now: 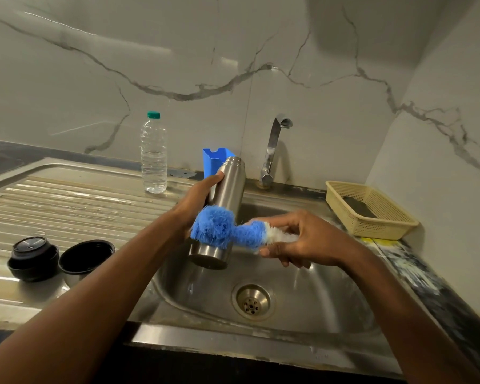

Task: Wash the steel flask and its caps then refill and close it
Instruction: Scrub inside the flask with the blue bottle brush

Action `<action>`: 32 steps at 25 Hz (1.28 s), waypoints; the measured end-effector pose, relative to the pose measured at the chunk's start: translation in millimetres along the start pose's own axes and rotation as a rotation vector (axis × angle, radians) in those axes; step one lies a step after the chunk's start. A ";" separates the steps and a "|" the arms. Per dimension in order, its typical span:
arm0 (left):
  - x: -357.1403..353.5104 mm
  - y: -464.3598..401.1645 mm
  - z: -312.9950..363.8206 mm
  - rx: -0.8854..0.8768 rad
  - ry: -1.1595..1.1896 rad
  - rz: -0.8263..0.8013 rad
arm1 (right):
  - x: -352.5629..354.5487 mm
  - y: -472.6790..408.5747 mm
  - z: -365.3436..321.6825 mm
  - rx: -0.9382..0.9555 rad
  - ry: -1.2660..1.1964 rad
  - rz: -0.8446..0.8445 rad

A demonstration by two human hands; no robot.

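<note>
My left hand (pixel 194 202) grips the steel flask (pixel 227 195) over the sink basin (pixel 302 284), its open mouth tilted up and away from me. A bottle brush (pixel 225 231) with blue and white bristles lies across the flask's lower body, and my right hand (pixel 305 239) holds it at the white end. Two black caps stand on the draining board at the left: the inner stopper (pixel 32 257) and the cup-shaped outer cap (pixel 86 256), which stands with its hollow side up.
A clear plastic water bottle (pixel 153 153) with a green lid stands at the back of the draining board. Behind the flask is a blue holder (pixel 211 160), and the tap (pixel 273 151) rises beyond the basin. A cream basket (pixel 372 209) with a dark sponge sits at the right.
</note>
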State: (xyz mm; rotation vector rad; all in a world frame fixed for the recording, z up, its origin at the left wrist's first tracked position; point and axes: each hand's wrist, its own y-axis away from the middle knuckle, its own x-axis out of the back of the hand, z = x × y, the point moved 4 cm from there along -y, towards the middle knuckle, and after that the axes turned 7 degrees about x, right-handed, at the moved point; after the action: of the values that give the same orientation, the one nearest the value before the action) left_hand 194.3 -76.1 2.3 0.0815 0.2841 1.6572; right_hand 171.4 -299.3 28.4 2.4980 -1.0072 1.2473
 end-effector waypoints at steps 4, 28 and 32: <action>0.1 -1.6 -6.9 0.047 -0.005 0.022 | 12.3 -0.7 -1.1 0.029 0.179 0.261; -2.8 -5.5 -5.2 -0.001 -0.057 0.012 | 6.4 -0.2 -4.0 -0.002 0.045 0.165; 0.3 -8.9 -2.3 -0.016 -0.052 -0.063 | -6.7 -0.3 -3.8 0.000 -0.053 -0.103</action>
State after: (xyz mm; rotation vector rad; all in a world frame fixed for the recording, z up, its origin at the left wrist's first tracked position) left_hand 202.4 -75.4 -2.1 0.1024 0.2323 1.5927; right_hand 166.3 -294.2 25.8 2.5607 -0.8767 1.1570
